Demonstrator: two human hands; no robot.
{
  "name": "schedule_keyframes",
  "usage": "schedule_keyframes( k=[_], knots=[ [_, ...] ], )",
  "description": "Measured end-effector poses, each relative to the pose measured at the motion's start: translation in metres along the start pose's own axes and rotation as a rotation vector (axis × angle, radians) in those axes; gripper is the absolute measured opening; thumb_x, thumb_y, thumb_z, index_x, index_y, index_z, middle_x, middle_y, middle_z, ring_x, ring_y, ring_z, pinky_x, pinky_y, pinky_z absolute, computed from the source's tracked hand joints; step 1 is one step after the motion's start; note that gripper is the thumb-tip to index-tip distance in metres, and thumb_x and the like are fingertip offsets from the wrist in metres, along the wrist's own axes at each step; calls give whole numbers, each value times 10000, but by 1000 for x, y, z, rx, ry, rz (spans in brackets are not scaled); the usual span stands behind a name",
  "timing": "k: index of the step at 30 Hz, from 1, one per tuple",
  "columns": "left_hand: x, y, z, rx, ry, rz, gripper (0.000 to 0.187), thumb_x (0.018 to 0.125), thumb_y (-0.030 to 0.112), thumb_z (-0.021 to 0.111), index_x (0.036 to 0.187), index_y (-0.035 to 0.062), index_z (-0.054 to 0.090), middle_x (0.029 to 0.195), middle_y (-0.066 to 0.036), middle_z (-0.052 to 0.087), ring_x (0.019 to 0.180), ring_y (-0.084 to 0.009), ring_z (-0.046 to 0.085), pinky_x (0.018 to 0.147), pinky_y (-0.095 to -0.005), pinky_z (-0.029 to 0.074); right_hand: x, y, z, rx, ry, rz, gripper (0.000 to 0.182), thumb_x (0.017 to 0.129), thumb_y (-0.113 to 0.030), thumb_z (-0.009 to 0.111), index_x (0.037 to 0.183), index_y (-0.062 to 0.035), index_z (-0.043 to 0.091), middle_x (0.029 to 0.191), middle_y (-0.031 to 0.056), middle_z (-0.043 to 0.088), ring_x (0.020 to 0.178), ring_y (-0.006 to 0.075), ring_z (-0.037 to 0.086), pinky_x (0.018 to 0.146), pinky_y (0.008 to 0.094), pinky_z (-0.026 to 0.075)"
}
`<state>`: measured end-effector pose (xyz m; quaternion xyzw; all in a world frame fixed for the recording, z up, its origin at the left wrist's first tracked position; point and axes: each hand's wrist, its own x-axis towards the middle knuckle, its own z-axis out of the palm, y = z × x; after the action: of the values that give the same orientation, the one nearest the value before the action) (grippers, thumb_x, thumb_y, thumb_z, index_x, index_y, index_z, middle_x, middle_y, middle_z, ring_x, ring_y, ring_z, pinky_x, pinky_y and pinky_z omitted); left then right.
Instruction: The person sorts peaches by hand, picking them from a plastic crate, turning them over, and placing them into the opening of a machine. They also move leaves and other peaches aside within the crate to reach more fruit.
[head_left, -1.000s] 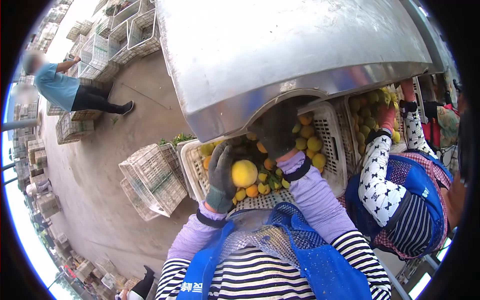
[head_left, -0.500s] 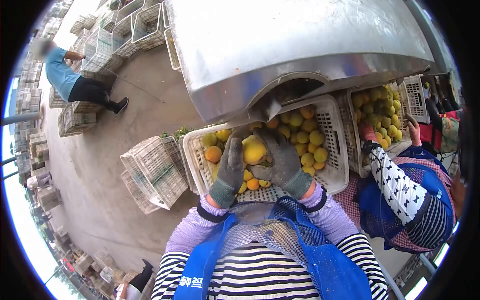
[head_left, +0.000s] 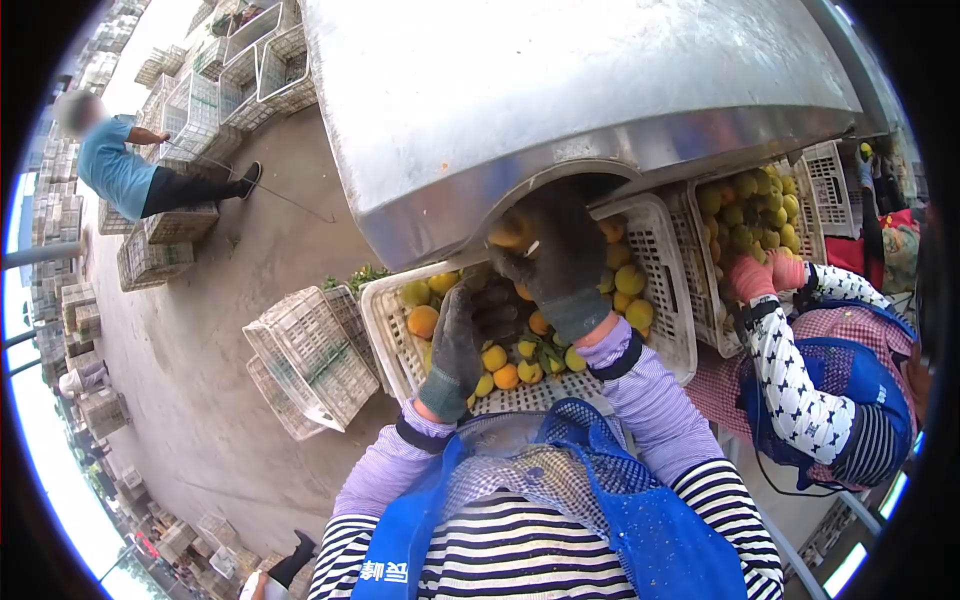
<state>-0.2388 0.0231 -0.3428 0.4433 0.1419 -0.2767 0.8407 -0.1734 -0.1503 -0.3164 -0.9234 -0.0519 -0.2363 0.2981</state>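
A white plastic crate (head_left: 650,290) in front of me holds several round yellow-orange fruits (head_left: 505,376), with green leaves among them. My right hand (head_left: 560,260), in a dark grey glove, reaches up into the rounded opening of a metal housing (head_left: 400,225). Its fingers are closed on a round yellow-orange fruit (head_left: 511,230), partly shadowed there. Inside the crate's left half, my left hand (head_left: 462,335), gloved alike, is held over the fruits with its fingers stretched out. Nothing shows in its grasp.
A co-worker (head_left: 830,370) on the right has both hands at another crate of fruit (head_left: 760,210). Tipped, stacked crates (head_left: 315,355) lie on the floor to my left. Farther off, a person in blue (head_left: 120,165) holds a long thin rod beside more crates (head_left: 190,110).
My right hand has carried the fruit up from between both hands into the housing's opening. My left hand has let go and stays low. The co-worker's hands have drawn together.
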Motion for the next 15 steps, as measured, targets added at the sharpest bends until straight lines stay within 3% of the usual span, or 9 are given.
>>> schedule_keyframes(
  k=[3, 5, 6, 8, 10, 12, 13, 15],
  knots=[
    [6, -22, -27, 207, 194, -36, 545, 1064, 376, 428, 1456, -3, 414, 1349, -179, 557, 1211, -254, 571, 1020, -414, 468, 16, 10, 24, 17, -6, 5, 474, 717, -341, 857, 1060, -83, 656, 981, 118, 662, 924, 328, 632, 768, 459, 499],
    [14, -55, -59, 516, 371, 173, 568, 1029, 388, 483, 1466, 34, 404, 1369, -200, 525, 1247, -301, 529, 1053, -426, 436, 27, 1, 9, 31, -43, 52, 411, 745, -289, 848, 1045, -78, 663, 964, 95, 677, 853, 311, 649, 742, 446, 501],
    [19, -73, -76, 672, 455, 281, 583, 1011, 394, 511, 1470, 53, 400, 1379, -211, 509, 1265, -324, 507, 1070, -432, 421, 26, -2, 1, 115, 44, 57, 397, 748, -284, 846, 1035, -77, 665, 945, 95, 677, 835, 312, 649, 734, 447, 501],
    [34, -101, -126, 1047, 606, 169, 654, 954, 389, 572, 1489, 66, 381, 1434, -244, 446, 1341, -374, 420, 1117, -485, 351, 11, -3, -15, 272, 224, 76, 370, 755, -275, 841, 1014, -76, 669, 907, 96, 678, 797, 314, 650, 717, 448, 499],
    [51, -105, -137, 1382, 686, -61, 720, 903, 394, 618, 1504, 86, 369, 1478, -268, 390, 1393, -424, 350, 1143, -534, 302, -28, 16, -18, 162, 21, 109, 255, 812, -208, 784, 995, -72, 670, 917, 110, 681, 822, 326, 654, 725, 464, 513],
    [68, -96, -120, 1668, 685, -423, 772, 859, 410, 649, 1515, 114, 366, 1510, -284, 343, 1418, -473, 298, 1148, -580, 272, -79, 47, 4, 127, -193, 187, 195, 848, -180, 738, 998, -74, 673, 943, 120, 685, 851, 342, 657, 749, 466, 517],
    [67, -78, -97, 1682, 619, -465, 726, 861, 420, 637, 1497, 158, 404, 1551, -255, 300, 1428, -495, 280, 1150, -601, 262, -95, 60, 16, 118, -300, 236, 170, 864, -171, 705, 999, -74, 672, 949, 129, 684, 858, 351, 655, 753, 467, 518],
    [72, -90, -110, 1844, 564, -396, 581, 842, 444, 650, 1340, 178, 512, 1437, -233, 409, 1359, -510, 353, 1071, -585, 368, -125, 81, 41, 106, -514, 336, 137, 895, -153, 639, 1003, -74, 669, 962, 149, 682, 871, 370, 652, 761, 469, 519]
  ],
)
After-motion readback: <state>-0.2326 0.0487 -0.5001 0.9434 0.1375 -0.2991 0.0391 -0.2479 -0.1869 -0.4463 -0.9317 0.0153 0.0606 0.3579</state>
